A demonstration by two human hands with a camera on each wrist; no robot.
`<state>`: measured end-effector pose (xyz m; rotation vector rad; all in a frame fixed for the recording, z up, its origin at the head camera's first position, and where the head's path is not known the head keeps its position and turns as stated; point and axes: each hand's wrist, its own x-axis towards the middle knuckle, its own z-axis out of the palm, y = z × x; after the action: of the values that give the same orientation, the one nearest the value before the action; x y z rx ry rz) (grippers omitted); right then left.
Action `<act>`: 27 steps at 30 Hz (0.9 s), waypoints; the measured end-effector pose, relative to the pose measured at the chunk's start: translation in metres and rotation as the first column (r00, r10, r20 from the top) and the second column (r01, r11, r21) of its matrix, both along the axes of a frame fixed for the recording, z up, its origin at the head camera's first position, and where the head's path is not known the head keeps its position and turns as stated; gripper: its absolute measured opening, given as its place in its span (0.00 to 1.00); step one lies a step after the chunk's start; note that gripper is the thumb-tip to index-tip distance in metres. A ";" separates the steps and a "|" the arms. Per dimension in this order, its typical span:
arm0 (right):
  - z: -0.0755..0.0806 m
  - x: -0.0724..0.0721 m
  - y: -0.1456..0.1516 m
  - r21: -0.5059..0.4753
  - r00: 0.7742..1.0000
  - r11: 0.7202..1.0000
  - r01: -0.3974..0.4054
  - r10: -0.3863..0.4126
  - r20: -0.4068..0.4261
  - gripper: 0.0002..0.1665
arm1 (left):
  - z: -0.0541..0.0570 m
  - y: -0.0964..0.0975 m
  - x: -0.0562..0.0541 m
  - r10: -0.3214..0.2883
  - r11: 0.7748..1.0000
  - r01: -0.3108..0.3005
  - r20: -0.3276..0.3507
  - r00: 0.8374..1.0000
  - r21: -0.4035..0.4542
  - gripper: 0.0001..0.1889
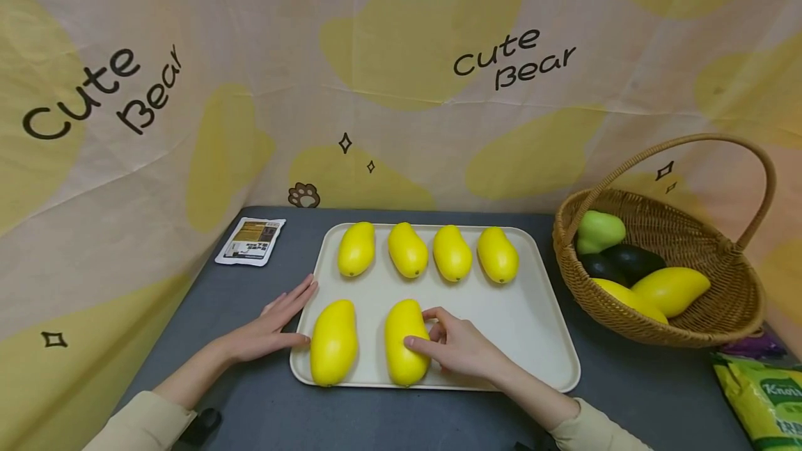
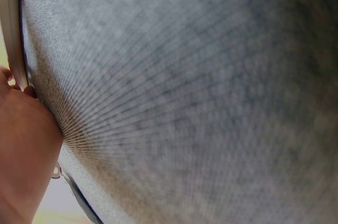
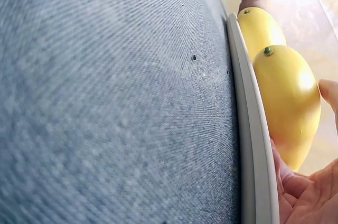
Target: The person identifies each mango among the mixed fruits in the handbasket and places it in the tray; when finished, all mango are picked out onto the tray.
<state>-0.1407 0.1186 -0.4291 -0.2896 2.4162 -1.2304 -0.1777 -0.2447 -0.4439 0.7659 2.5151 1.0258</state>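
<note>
Right hand (image 1: 460,346) rests on the tray (image 1: 532,319), thumb and curled fingers clasping the right-hand mango (image 1: 405,341) of the front pair. Left hand (image 1: 276,322) lies flat on the grey table (image 1: 250,395), fingers straight, thumb tip at the tray's left edge beside the other front mango (image 1: 333,342). Four mangoes sit along the tray's far row. A basket (image 1: 689,326) of fruit stands right of the tray.
</note>
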 end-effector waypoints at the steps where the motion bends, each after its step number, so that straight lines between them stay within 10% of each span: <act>1: 0.000 0.000 0.000 0.001 1.000 1.000 -0.002 0.002 0.003 0.42 | 0.000 0.000 0.000 0.000 1.000 0.000 -0.001 1.000 -0.001 0.45; 17: 0.004 0.002 0.008 -0.043 0.999 0.999 -0.021 0.022 0.029 0.40 | 0.001 0.000 0.001 0.005 1.000 -0.005 0.001 1.000 -0.007 0.45; 27: 0.004 0.010 0.021 -0.158 0.992 0.982 0.105 -0.114 -0.049 0.18 | 0.002 0.001 0.001 0.000 1.000 0.000 -0.002 1.000 -0.003 0.45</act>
<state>-0.1306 0.1392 -0.4256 -0.2437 2.4167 -1.4823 -0.1764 -0.2441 -0.4415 0.7663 2.5183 1.0209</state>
